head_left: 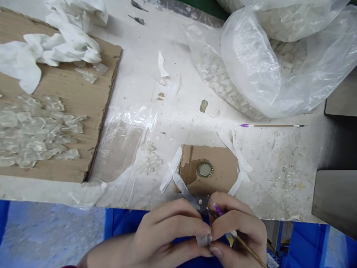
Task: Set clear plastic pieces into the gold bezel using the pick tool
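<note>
My left hand (170,232) is closed, its fingers pinching a small clear plastic piece (203,240) at the table's near edge. My right hand (237,230) is closed on a thin wooden stick with a purple band (218,210), whose tip meets a small shiny part held between both hands. Just beyond the hands lies a small brown cardboard patch (223,163) with a round metal-rimmed cap (205,169) on it, framed by white tape strips.
A second purple-banded stick (269,125) lies to the right. Big clear bags of clear pieces (264,59) fill the far right. On the left, a cardboard sheet (83,93) carries several clear pieces (33,130) and crumpled white cloth (61,41). Blue crates sit below the table edge.
</note>
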Available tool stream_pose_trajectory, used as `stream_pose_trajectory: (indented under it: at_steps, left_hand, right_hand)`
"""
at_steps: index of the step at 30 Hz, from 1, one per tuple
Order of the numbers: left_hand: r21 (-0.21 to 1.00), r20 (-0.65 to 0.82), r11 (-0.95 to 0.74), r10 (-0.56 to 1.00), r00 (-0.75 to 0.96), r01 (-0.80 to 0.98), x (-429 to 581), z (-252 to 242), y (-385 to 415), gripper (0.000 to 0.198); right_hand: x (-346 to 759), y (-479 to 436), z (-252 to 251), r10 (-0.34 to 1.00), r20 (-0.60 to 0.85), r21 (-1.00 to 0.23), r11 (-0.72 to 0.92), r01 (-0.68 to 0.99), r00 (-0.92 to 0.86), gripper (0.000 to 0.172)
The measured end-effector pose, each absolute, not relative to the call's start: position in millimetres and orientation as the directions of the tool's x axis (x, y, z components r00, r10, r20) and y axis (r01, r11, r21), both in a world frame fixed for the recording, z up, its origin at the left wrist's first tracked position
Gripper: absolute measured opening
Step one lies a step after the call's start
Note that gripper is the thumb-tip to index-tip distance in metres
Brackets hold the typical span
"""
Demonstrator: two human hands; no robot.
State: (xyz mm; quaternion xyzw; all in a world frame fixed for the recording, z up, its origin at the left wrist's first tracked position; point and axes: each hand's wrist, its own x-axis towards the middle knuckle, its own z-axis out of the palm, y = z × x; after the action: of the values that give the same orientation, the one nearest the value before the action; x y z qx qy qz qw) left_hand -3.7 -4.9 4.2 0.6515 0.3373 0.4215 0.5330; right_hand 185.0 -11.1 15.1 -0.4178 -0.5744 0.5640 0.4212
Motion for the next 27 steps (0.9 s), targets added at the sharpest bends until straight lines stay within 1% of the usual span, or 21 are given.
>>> stream_pose_trajectory:
  at_steps: [2, 7, 11, 15, 17, 20, 23, 27]
  left_hand:
    - [0.973, 0.208, -0.229, 0.882, 0.422, 0.0, -4.4, 3.5, -4.6, 0.007]
    - [0.948, 0.26, -0.314, 0.859, 0.44, 0.052, -7.0, 4.2, -2.3, 0.012]
    - [0.942, 0.267, -0.327, 0.862, 0.432, 0.071, -8.8, 6.0, 0.2, 0.015]
    - [0.945, 0.253, -0.315, 0.869, 0.425, 0.083, -7.3, 5.8, -0.7, 0.011]
    - [0.957, 0.233, -0.281, 0.885, 0.403, 0.064, -5.3, 4.9, -2.4, 0.009]
    - [0.973, 0.207, -0.229, 0.902, 0.379, 0.015, -2.6, 3.9, -4.6, 0.016]
    - [0.973, 0.207, -0.229, 0.892, 0.402, 0.007, -1.4, 3.9, -5.5, 0.018]
    - [0.973, 0.206, -0.231, 0.882, 0.424, 0.008, -1.0, 4.5, -5.5, 0.015]
  right_hand:
    - [184.3, -10.7, 13.9, 0.953, 0.009, -1.0, 0.001, -0.029, -0.304, 0.016]
    - [182.3, -10.6, 12.9, 0.963, -0.005, -0.997, -0.027, -0.076, -0.268, 0.019]
    - [182.6, -9.8, 12.6, 0.962, -0.029, -0.996, -0.051, -0.073, -0.271, 0.02]
    - [182.9, -11.2, 12.9, 0.963, -0.028, -0.996, -0.051, -0.079, -0.267, 0.019]
    - [183.3, -12.7, 14.0, 0.968, -0.026, -0.998, -0.041, -0.052, -0.251, 0.018]
    - [184.5, -14.4, 16.3, 0.972, -0.018, -1.0, -0.016, 0.01, -0.234, 0.012]
    - [186.1, -15.1, 17.7, 0.973, -0.005, -0.998, 0.01, 0.067, -0.229, 0.005]
    - [187.4, -14.7, 18.7, 0.97, 0.008, -0.994, 0.034, 0.104, -0.242, 0.005]
